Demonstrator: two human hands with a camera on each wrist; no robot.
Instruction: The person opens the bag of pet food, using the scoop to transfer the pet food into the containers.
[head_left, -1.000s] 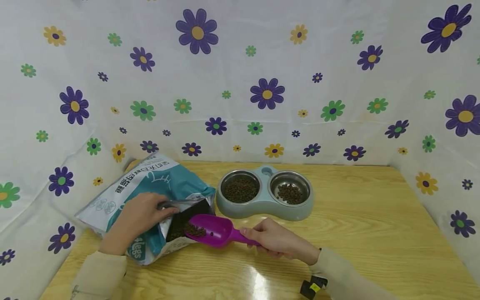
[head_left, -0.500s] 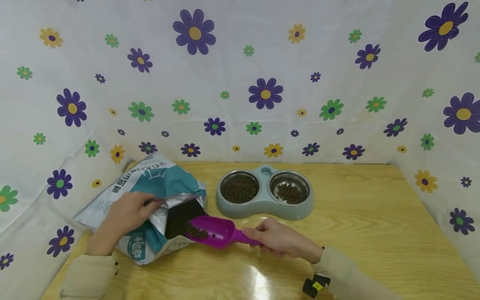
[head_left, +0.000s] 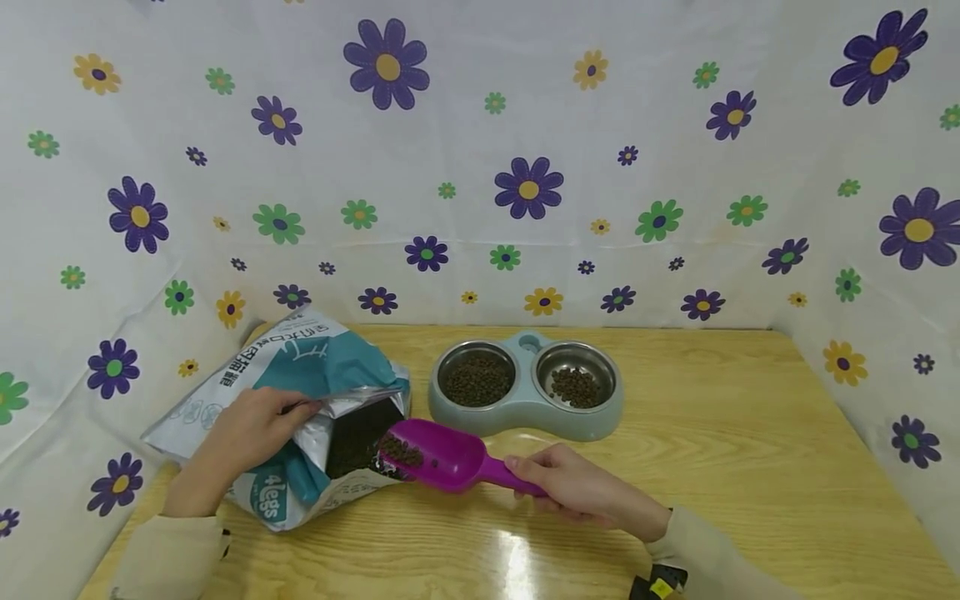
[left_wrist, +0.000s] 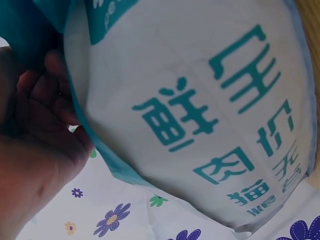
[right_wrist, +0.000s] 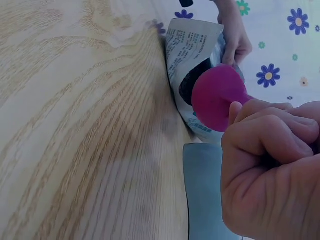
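My left hand [head_left: 251, 429] pinches the upper edge of the mouth of a teal and white pet food bag [head_left: 330, 354], which lies on its side with the mouth gaping toward the right. Dark kibble shows inside. My right hand [head_left: 566, 483] grips the handle of a magenta scoop [head_left: 457, 460]; its tip overlaps the lower edge of the bag's mouth. A small heap of brown kibble [head_left: 401, 450] lies in the front of the scoop. In the right wrist view, curled fingers [right_wrist: 270, 135] wrap the handle behind the scoop's round back.
Behind the scoop stands a pale blue double feeder [head_left: 525, 408] with two steel bowls. Its left bowl holds plenty of kibble [head_left: 477, 382], the right one a smaller pile [head_left: 576, 387]. A flower-printed cloth [head_left: 465, 125] rises around the wooden table [head_left: 720, 442].
The left hand has drawn the bag's upper edge back to the left, widening the mouth. Lately the scoop has shifted slightly right and up, carrying kibble, partly out of the bag.
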